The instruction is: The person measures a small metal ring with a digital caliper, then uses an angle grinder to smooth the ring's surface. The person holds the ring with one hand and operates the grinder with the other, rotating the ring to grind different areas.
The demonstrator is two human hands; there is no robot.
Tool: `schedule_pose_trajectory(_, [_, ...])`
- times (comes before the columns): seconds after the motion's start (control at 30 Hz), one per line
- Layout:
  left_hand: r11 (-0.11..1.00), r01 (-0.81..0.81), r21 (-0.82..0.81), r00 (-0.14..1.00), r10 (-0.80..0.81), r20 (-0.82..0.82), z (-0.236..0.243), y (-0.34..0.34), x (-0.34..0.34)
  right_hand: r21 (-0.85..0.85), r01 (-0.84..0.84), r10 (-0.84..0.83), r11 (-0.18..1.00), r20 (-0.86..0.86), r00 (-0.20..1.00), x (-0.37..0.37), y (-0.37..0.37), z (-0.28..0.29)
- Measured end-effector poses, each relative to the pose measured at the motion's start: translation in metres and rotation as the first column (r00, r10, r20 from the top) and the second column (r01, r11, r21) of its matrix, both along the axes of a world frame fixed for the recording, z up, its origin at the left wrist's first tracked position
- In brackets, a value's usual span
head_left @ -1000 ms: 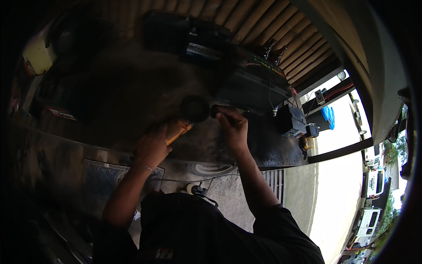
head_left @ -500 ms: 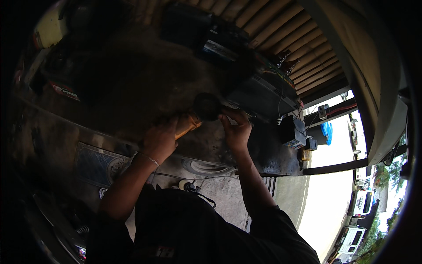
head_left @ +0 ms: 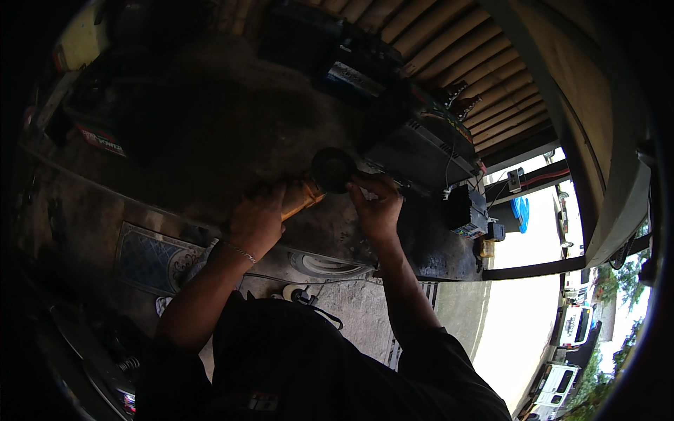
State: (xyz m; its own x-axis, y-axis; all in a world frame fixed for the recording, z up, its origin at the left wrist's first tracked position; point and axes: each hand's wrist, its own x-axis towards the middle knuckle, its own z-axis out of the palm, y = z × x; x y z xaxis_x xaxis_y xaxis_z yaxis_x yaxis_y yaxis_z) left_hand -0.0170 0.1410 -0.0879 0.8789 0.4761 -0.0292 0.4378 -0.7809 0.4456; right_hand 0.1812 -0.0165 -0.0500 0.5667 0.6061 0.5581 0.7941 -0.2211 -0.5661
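Wrapped around an orange-yellow tool body, my left hand is closed, a chain bracelet on its wrist. At the body's far end sits a dark round disc. The look is that of an angle grinder, but the dimness leaves the kind uncertain. My right hand pinches at the right edge of the disc, thumb and fingers together. Both hands are held over the dark workbench top. Details of the disc and the fingertips are lost in shadow.
Beyond my right hand stand a black box-shaped unit and a car battery. A smaller battery is at the bench's right end. Another battery lies at the left. A tyre shows below the bench edge.
The disc has tilted slightly and its round face shows a little more plainly. Both hands keep their hold almost in place.
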Motion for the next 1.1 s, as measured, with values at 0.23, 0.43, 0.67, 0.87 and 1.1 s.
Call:
schedule_pose_trajectory(0.23, [1.000,0.007,0.018,1.000,-0.007,-0.002,0.001,0.000,0.000,-0.051,-0.023,0.025,0.998,0.026,0.999,0.001,-0.001,0.011])
schedule_pose_trajectory(0.43, [0.999,0.004,0.038,1.000,-0.004,0.001,0.001,-0.002,0.000,-0.135,-0.013,0.016,0.991,0.025,1.000,-0.001,0.000,0.022])
schedule_pose_trajectory(0.67, [1.000,-0.001,0.031,1.000,0.001,0.022,-0.003,-0.001,0.000,-0.180,-0.043,0.051,0.983,0.037,0.998,-0.002,-0.001,0.031])
schedule_pose_trajectory(0.87, [1.000,0.011,0.024,1.000,-0.011,-0.002,-0.002,0.000,0.001,-0.209,-0.061,0.068,0.976,0.024,0.997,0.007,-0.003,0.034])
schedule_pose_trajectory(1.1, [0.999,0.017,0.034,1.000,-0.018,0.004,-0.002,0.000,0.001,-0.298,-0.082,0.064,0.951,-0.068,0.996,0.009,-0.006,0.041])
